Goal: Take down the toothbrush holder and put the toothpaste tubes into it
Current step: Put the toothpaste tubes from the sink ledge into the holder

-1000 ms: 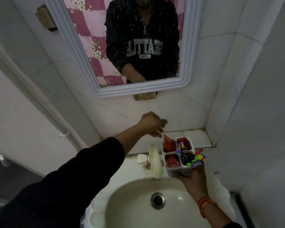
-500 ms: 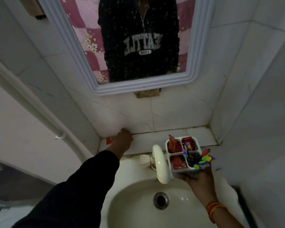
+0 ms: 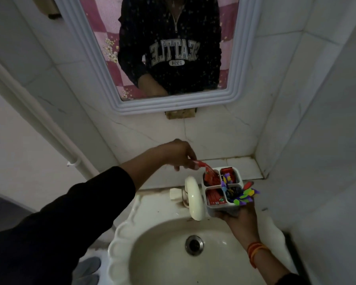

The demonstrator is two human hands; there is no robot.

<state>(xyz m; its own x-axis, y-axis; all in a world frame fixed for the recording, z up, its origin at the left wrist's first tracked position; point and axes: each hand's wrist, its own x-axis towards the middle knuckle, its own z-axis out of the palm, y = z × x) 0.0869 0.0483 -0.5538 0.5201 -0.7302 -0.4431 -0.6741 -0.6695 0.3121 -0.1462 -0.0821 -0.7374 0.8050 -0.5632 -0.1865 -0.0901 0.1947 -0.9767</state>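
My right hand (image 3: pixel 240 220) holds a white toothbrush holder (image 3: pixel 220 208) from below, over the right side of the basin. The holder has several compartments. Red toothpaste tubes (image 3: pixel 214 197) stand in three of them, and colourful toothbrushes (image 3: pixel 245 195) stick out of the near right one. My left hand (image 3: pixel 177 155) pinches a red toothpaste tube (image 3: pixel 206 169) by its end. The tube's lower end dips into the far left compartment.
A white basin (image 3: pixel 152 249) with a metal drain (image 3: pixel 194 244) lies below the hands. A white tap (image 3: pixel 193 198) stands just left of the holder. A tiled ledge (image 3: pixel 243 164) runs behind, under a framed mirror (image 3: pixel 103 68). A white pipe (image 3: pixel 39 118) slants down the left wall.
My left hand picked a red tube off the left end of the ledge and carried it right to the holder. The holder in my right hand stayed over the basin.
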